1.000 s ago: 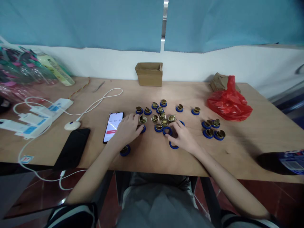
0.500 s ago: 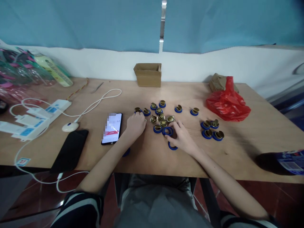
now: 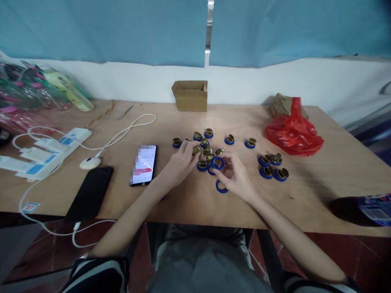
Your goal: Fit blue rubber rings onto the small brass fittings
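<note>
Our left hand (image 3: 180,162) pinches a brass piece (image 3: 197,149) at its one o'clock. Our right hand (image 3: 236,177) grips a blue ring (image 3: 218,163) at its eleven o'clock, above the table (image 3: 195,203).

Left hand (image 3: 180,165) has moved right from its spot beside the phone (image 3: 143,164), and its fingertips now pinch a brass piece (image 3: 197,149) at the edge of the cluster; a second ago it lay flat on the table with nothing pinched. Right hand (image 3: 236,177) has lifted slightly, and a blue ring (image 3: 218,162) now sits raised between its fingertips rather than flat on the wood. The two hands now stand closer together.
</note>
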Demonstrator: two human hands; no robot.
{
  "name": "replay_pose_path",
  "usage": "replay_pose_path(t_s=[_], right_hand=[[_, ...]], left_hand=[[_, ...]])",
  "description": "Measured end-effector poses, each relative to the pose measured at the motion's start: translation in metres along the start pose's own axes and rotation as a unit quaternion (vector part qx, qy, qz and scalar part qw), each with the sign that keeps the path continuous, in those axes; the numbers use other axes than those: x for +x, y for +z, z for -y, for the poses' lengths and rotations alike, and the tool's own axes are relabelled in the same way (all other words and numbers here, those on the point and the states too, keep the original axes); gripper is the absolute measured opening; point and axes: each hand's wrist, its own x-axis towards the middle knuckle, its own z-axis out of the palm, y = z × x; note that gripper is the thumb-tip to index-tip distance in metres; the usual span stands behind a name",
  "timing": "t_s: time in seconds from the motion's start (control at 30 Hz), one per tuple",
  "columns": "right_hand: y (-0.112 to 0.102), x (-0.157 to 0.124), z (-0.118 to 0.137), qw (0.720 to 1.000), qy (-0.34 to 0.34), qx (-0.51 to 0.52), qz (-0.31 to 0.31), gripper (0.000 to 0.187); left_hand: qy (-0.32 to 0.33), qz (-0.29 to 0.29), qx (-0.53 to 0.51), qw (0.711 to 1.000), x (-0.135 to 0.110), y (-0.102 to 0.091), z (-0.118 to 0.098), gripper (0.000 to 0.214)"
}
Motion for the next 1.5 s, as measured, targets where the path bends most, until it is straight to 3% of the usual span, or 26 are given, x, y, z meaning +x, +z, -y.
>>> replay_pose_path(t_s=[0.13,0.33,0.53,0.77,1.0,1.27,1.43,1.5], right_hand=[[0.0,0.0,0.001,0.998,0.002,0.056,-0.042,0.037],[-0.004,0.002,0.003,0.997,-0.035,0.07,-0.017,0.039],[-0.002,0.001,0.003,0.998,-0.061,0.002,0.021,0.041],[0.0,0.0,0.005,0.997,-0.055,-0.043,0.044,0.042],[0.003,-0.001,0.003,0.991,-0.096,-0.082,0.044,0.045],[0.002,-0.003,-0.002,0.986,-0.112,-0.117,0.04,0.047],[0.0,-0.001,-0.002,0.988,-0.099,-0.115,0.026,0.047],[-0.001,0.0,-0.002,0.988,-0.102,-0.114,0.021,0.047]], left_hand=[[0.055,-0.058,-0.163,0.983,-0.005,0.007,-0.015,0.042],[0.078,-0.088,-0.194,0.974,-0.008,0.026,-0.015,0.03],[-0.016,-0.003,-0.328,0.945,-0.019,0.038,-0.007,0.029],[-0.167,0.078,-0.526,0.83,-0.023,0.043,-0.014,0.042],[-0.182,0.105,-0.607,0.766,-0.019,0.042,-0.01,0.055],[-0.194,0.125,-0.617,0.752,-0.02,0.043,-0.008,0.056],[-0.188,0.155,-0.64,0.729,-0.02,0.035,-0.01,0.057],[-0.187,0.154,-0.637,0.732,-0.02,0.032,-0.011,0.053]])
